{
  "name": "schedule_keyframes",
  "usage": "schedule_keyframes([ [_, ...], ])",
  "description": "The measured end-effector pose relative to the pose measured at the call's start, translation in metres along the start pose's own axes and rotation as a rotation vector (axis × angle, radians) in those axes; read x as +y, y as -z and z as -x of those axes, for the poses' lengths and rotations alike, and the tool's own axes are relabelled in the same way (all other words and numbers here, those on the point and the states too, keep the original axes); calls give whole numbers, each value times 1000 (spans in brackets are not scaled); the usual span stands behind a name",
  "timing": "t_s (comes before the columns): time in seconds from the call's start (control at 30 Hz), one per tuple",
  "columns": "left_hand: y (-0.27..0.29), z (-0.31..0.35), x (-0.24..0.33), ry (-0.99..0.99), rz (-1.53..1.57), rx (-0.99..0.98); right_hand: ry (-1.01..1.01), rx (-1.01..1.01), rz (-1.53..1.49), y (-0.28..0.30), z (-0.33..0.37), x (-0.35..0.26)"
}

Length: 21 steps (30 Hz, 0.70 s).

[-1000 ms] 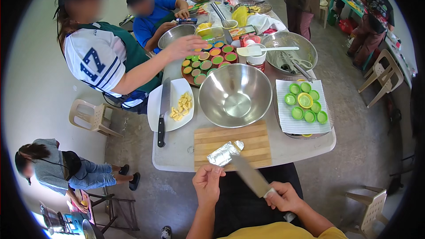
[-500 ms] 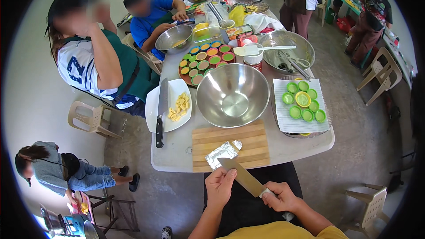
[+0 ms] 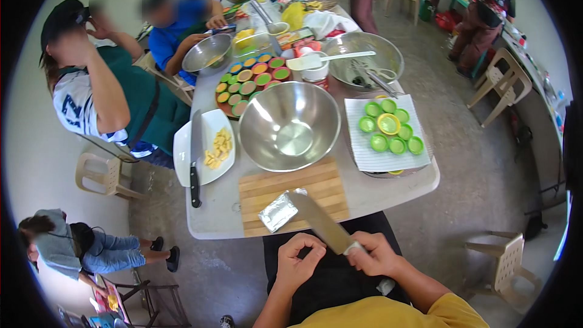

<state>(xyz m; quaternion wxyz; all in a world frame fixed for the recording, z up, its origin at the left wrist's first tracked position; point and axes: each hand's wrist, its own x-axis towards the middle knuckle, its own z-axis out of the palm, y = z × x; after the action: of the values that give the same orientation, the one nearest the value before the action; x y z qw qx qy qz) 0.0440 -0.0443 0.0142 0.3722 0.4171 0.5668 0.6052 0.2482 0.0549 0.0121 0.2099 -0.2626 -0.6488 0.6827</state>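
Down at the near edge of the table point(image 3: 388, 191), the right hand point(image 3: 376, 254) was wrapped tight around the handle of a broad kitchen knife point(image 3: 319, 222), whose blade ran up and to the left, its tip over the wooden cutting board point(image 3: 291, 191). Just beside the blade's far end, a small foil-wrapped block point(image 3: 278, 211) lay on the board's near left corner; whether the blade touched it could not be told. The left hand point(image 3: 299, 260) hung below the table edge, holding nothing, its fingers loosely curled with thumb and forefinger nearly meeting. Beyond the board stood a large empty steel mixing bowl point(image 3: 290, 124). To its left a white plate point(image 3: 206, 146) carried yellow pieces and a black-handled knife point(image 3: 195, 158) laid across its left side, the handle reaching past the rim. To the right, green silicone cups point(image 3: 388, 127) with one yellow one among them sat on a white tray point(image 3: 382, 158). Farther back a round tray of many-coloured cups point(image 3: 252, 79) stood near a second steel bowl point(image 3: 364, 61), with a white spatula point(image 3: 316, 61) resting just beside it. Other people stood and sat along the table's left side.
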Motion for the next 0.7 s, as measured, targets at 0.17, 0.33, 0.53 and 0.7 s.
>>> schedule_keyframes([
  [0.17, -18, 1, 2, 102, -70, -89, 60, -50, 18, -9, 0, 6],
  [0.33, -15, 0, -4, 68, -49, -119, 37, -31, -41, -4, 1, 9],
  [0.53, -4, 0, -2, 5, -67, -129, -137, 67, -256, 10, 3, 2],
  [0.7, -10, 0, -8, -57, -93, -100, -35, -11, -66, 11, -1, 3],
])
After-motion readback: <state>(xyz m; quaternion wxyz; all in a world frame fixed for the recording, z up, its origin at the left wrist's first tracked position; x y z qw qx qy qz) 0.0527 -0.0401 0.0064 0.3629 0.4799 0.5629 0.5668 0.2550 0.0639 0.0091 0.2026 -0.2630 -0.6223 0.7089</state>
